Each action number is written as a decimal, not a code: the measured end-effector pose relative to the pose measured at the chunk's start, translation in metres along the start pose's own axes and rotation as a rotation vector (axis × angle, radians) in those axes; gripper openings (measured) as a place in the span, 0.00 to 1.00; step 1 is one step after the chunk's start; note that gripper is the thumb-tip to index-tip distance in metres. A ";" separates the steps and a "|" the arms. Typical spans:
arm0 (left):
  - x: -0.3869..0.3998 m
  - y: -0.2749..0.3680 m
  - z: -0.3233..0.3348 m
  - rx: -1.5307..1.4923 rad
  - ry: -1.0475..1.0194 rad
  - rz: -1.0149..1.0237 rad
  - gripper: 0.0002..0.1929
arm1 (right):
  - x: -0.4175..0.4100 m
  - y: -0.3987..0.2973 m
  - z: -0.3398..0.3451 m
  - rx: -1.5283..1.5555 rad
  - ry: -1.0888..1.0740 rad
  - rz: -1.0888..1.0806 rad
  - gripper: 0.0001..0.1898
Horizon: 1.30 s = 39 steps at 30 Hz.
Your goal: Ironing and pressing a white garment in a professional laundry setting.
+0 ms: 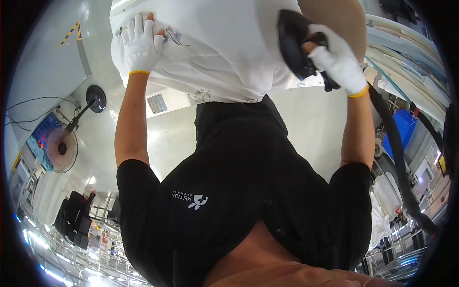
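Note:
My left hand [140,45], in a white knit glove with two bare fingertips showing, lies flat with spread fingers on a white garment [222,43]. Small embroidered flowers [174,34] decorate the cloth beside my thumb. My right hand [333,57], gloved the same way, grips the handle of a black steam iron [294,45]. The iron is at the garment's right side, near the bare beige part of the ironing table [339,21]; whether its sole touches the cloth cannot be told. Folds of the garment hang over the table's near edge, towards my body.
A thick black hose [389,132] runs down at the right, past a blue box [401,131]. Pale garments [401,53] hang in a row at the upper right. A pedestal fan [61,147] stands on the floor at the left, with cables behind it.

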<state>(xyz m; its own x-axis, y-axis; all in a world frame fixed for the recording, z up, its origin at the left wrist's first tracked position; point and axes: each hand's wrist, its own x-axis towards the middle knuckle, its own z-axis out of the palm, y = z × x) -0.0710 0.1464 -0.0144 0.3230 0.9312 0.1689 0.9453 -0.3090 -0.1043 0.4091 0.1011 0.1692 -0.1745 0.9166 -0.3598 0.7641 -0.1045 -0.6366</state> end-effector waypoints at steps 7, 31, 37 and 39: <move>-0.003 -0.029 0.012 -0.022 0.066 0.071 0.30 | 0.062 0.031 0.035 -0.320 -0.337 -0.049 0.29; -0.016 -0.056 0.012 -0.083 0.005 0.089 0.31 | 0.157 0.021 0.001 -0.193 -0.112 -0.204 0.20; -0.014 -0.054 0.015 -0.077 0.022 0.102 0.32 | 0.119 0.040 0.011 -0.213 -0.306 -0.120 0.24; -0.018 -0.054 0.014 -0.072 0.025 0.093 0.32 | 0.080 0.060 0.037 -0.380 -0.381 -0.244 0.24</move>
<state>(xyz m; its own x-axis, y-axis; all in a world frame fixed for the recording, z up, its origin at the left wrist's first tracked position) -0.1286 0.1496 -0.0258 0.4097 0.8931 0.1859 0.9117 -0.4078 -0.0500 0.4178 0.1541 0.0771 -0.5302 0.6860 -0.4982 0.8305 0.3021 -0.4679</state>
